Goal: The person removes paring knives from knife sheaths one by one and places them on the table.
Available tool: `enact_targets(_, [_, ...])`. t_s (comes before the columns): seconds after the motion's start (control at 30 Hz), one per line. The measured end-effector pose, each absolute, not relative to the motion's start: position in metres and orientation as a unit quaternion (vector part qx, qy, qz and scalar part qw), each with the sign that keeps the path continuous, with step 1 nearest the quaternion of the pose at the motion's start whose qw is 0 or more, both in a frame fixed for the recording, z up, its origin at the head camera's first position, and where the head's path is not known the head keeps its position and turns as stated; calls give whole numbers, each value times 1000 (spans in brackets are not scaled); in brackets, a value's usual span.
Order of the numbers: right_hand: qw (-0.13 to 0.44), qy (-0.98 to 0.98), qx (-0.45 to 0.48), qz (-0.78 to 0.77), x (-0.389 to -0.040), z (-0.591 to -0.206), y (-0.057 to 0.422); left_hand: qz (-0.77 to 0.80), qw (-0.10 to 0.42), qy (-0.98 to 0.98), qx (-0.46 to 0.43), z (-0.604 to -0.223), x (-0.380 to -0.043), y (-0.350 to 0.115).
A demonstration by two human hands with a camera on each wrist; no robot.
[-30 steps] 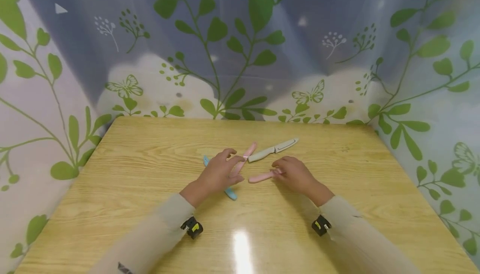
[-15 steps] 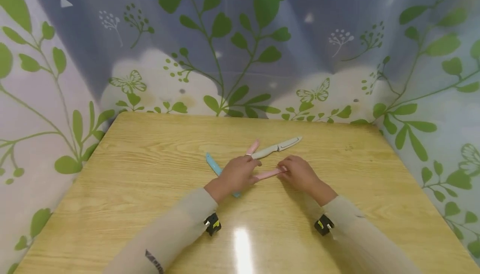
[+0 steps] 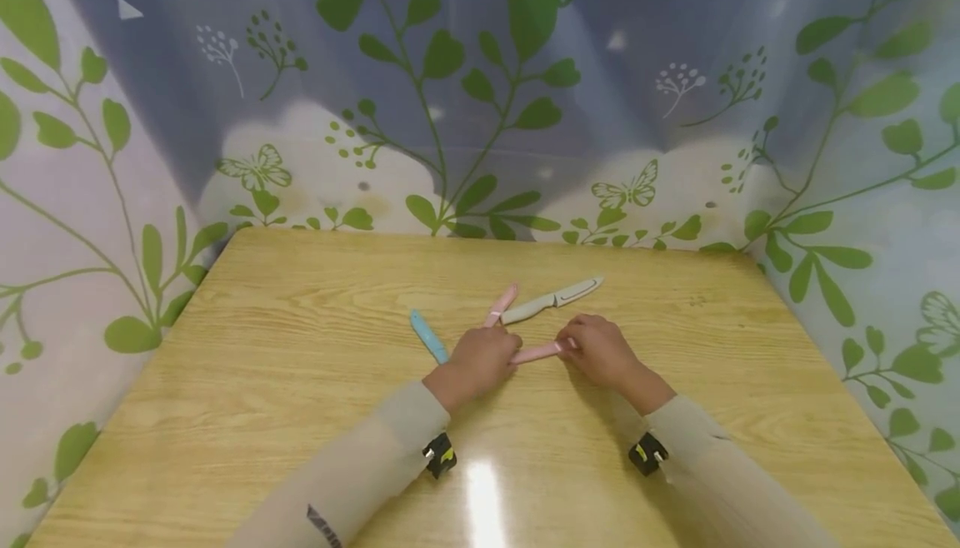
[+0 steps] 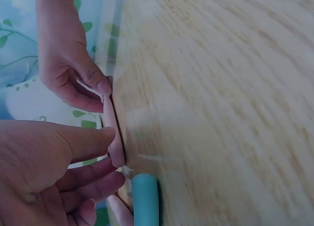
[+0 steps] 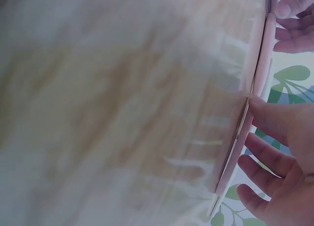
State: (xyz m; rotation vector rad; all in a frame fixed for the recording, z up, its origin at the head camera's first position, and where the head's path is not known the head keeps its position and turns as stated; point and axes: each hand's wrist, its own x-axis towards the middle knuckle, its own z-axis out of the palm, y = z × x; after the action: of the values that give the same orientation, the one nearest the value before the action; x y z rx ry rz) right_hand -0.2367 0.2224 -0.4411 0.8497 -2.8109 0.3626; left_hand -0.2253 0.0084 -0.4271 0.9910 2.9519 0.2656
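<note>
Left hand (image 3: 480, 358) and right hand (image 3: 600, 351) both had fingers pinching the nearer pink knife (image 3: 536, 354), down at the tabletop (image 3: 315, 323); looked like lining-up to me, next move probably called for steady two-handed nudging.

No words, numbers or brand names clear enough to read. Left sleeve (image 3: 363, 465) has 1 dark patch (image 3: 322, 525) with pale marks: could be letters, too small and blurry to tell. 2 black boxes at wrists, 1 by left sleeve (image 3: 438, 455), 1 by right sleeve (image 3: 648, 454): yellow bit on each, too small for reading.
</note>
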Motion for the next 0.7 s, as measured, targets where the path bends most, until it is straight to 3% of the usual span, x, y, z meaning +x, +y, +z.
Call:
enact_targets(0.27, [85,-948,278,126,-236,-442,224,69,-5,948,311,-430,-229,15])
enact_targets(0.7, [85,-950,267,140,-238,-442,223,39,16,955,294,-430,-230,21])
